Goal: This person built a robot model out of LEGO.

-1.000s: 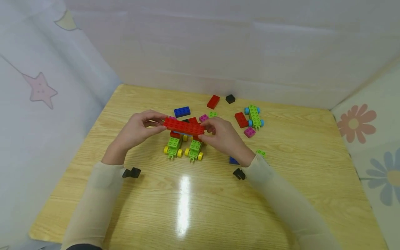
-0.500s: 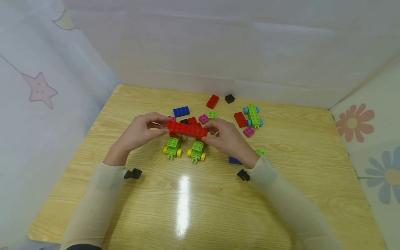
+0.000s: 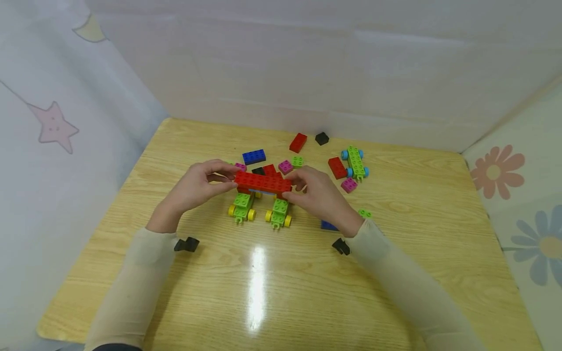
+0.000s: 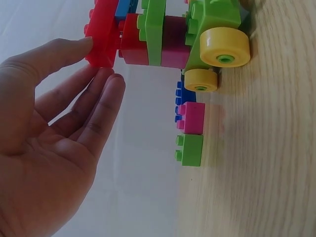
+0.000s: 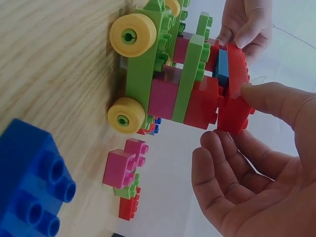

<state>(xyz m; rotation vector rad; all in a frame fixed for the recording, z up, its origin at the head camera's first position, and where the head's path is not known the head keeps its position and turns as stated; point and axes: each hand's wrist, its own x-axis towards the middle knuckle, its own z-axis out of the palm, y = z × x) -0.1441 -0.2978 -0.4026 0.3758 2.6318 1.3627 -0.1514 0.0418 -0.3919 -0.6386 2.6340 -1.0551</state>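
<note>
A long red brick spans two stacks. My left hand pinches its left end between thumb and fingertips, and my right hand pinches the right end. Below are two green wheeled bases, the left one and the right one, both with yellow wheels. In the right wrist view the nearer stack has a pink brick, a thin green brick and a red brick. Studs show in a narrow gap beneath the long brick there. A blue brick is under its middle.
Behind the stacks lie a blue brick, pink brick and red brick. A green base with blue wheels stands back right, beside another red brick. One more blue brick is partly hidden by my right wrist.
Both hands have shifted slightly right and down with the long red brick. The right wheeled base has slid a little to the right, farther from the left one.
</note>
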